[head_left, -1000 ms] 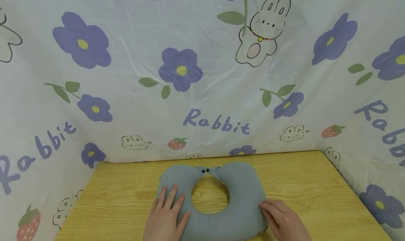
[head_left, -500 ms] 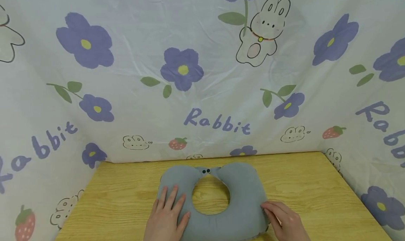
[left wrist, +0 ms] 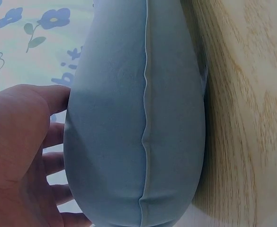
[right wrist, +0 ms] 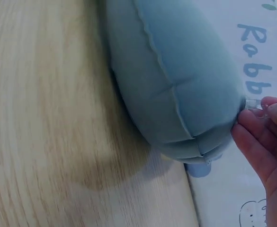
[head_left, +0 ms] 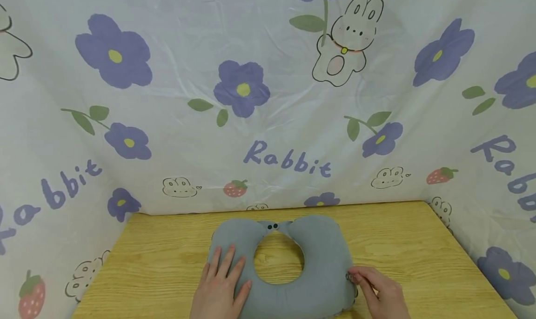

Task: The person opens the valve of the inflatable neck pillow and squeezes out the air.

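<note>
Two hands on the grey neck pillow (head_left: 284, 263): left hand (head_left: 221, 286) flat on its left arm, right hand (head_left: 378, 293) pinching its right-edge valve (right wrist: 253, 105).

You see a plain grey-blue neck pillow (head_left: 289, 263) on a light yellow wood-grain table (head_left: 418, 254), backed by a white cloth (head_left: 167, 137) printed with purple flowers, rabbits, strawberries.

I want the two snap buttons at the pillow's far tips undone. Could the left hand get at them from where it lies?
Probably yes: the left hand rests flat on the pillow, and nothing lies between it and the buttons.
</note>
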The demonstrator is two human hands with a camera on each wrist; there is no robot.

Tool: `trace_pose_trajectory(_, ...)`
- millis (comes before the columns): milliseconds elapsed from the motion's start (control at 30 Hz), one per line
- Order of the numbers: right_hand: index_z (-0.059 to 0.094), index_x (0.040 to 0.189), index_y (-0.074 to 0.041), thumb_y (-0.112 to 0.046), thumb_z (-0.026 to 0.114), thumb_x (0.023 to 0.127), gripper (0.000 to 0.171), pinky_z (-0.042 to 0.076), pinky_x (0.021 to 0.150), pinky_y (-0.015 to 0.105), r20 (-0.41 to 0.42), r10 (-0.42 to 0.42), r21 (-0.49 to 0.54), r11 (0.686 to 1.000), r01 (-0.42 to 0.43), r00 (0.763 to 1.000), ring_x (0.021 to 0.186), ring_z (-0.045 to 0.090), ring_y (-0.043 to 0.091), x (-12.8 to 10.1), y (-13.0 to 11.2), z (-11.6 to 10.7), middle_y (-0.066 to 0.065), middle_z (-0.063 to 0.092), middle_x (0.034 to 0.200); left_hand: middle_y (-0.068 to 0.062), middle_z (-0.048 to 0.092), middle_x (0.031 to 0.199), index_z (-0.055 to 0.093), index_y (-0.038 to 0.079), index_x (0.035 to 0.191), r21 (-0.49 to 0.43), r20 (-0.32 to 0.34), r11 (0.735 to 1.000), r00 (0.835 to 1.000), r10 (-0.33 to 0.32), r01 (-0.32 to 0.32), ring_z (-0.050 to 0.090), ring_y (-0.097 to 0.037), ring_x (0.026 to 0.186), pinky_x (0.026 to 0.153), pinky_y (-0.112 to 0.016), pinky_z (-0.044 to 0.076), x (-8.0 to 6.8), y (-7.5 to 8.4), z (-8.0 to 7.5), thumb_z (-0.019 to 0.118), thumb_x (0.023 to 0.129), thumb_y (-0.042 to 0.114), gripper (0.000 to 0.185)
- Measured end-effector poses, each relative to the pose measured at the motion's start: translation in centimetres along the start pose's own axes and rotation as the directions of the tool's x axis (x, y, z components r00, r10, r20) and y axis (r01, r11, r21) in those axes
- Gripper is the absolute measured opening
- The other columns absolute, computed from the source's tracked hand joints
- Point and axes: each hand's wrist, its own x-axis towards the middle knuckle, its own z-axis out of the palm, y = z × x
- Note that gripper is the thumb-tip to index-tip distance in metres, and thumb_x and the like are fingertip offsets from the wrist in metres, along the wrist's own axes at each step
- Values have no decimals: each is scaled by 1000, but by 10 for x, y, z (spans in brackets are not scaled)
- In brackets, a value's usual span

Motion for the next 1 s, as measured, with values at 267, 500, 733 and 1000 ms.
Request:
trace_pose_trajectory(267, 78, 98, -12, 21, 77, 75, 40, 51, 66, 7, 35, 116, 35, 992, -118, 993, 78, 68, -1, 1, -6, -2, -6, 75, 89, -17, 45, 156, 67, 11, 137, -9, 4, 1000, 1000, -2, 2, 35, -49, 144, 105, -69, 39, 1, -2, 3, 68, 97, 43, 51)
trace_pose_trajectory(500, 76, 110, -10, 10, 77, 83, 33, 53, 67, 11, 55, 126, 29, 991, -128, 990, 80, 68, 1, 3, -7, -1, -6, 73, 95, -18, 46, 154, 64, 10, 139, -47, -12, 999, 1000, 1, -1, 35, -50, 143, 104, -71, 37, 1, -3, 4, 69, 97, 41, 53)
trace_pose_trajectory(733, 67, 133, -12, -16, 69, 101, 32, 58, 66, 33, 207, 345, -101, 938, -331, 916, 97, 68, 16, 22, -21, -6, -1, 69, 120, -18, 50, 150, 65, 10, 139, -35, -2, 999, 1000, 10, -10, 41, -47, 141, 105, -71, 37, 9, -1, -5, 69, 97, 41, 52)
trace_pose_trajectory(1000, 42, 156, -5, -26, 62, 105, 59, 42, 104, 67, 341, 292, -90, 956, -278, 894, 139, 42, 47, 52, -26, 11, 22, 40, 158, -22, 55, 143, 64, 6, 138, 31, -111, 998, 992, 59, -55, 48, -46, 135, 104, -68, 41, 30, 0, -17, 72, 96, 36, 52)
